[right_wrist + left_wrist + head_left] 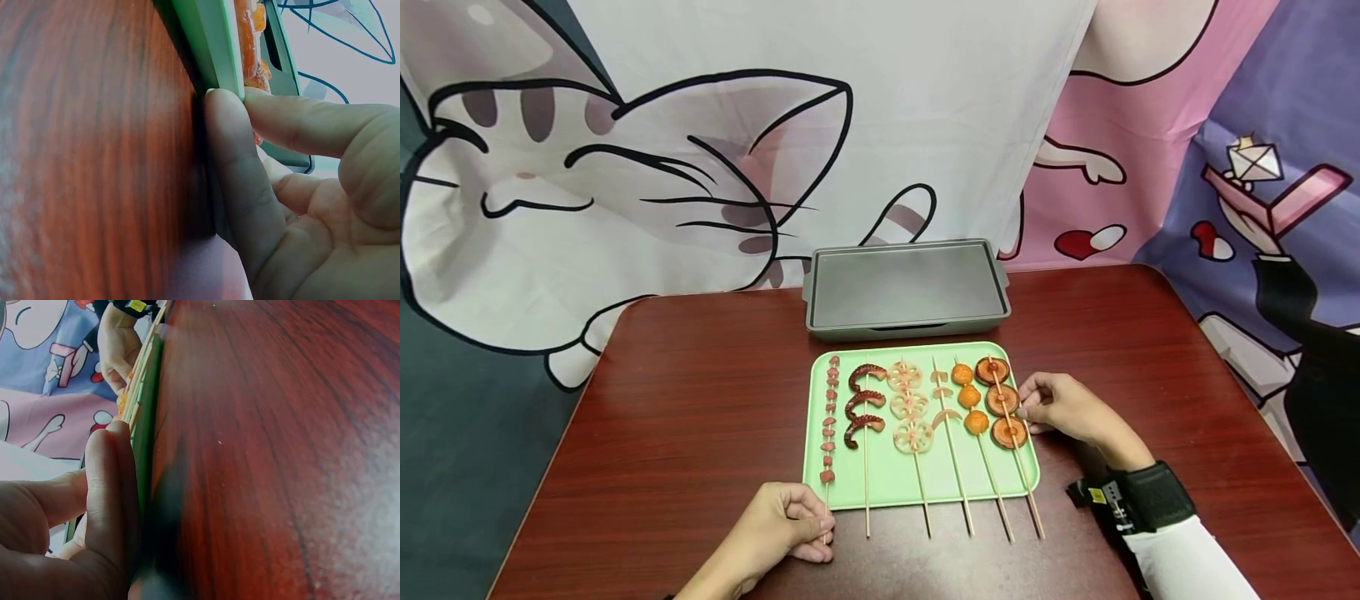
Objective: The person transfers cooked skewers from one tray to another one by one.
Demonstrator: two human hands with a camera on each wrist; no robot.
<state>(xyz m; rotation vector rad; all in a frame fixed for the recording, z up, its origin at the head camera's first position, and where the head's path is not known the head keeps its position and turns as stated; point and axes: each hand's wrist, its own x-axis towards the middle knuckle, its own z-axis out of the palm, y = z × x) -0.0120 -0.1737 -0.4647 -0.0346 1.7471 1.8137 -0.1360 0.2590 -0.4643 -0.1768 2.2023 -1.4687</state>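
A light green tray (pixel 887 492) lies on the table with several food skewers side by side on it. At its near left corner my left hand (pixel 797 521) pinches the stick of the skewer of small red meat pieces (pixel 830 421). The left wrist view (pixel 94 506) has the thumb and fingers together, the stick hidden between them. My right hand (pixel 1060 408) pinches the tray's right rim between thumb and finger, beside the mushroom skewer (pixel 1002 400). In the right wrist view the fingertips (pixel 228 109) meet at the tray edge.
Between the outer skewers lie octopus tentacle pieces (pixel 865 400), lotus root slices (pixel 910 407), a skewer of thin pale pieces (pixel 946 396) and orange balls (pixel 970 398). A grey grill pan (pixel 910 287) stands behind the tray, before a printed cloth (pixel 925 117). Several sticks overhang the tray's near edge.
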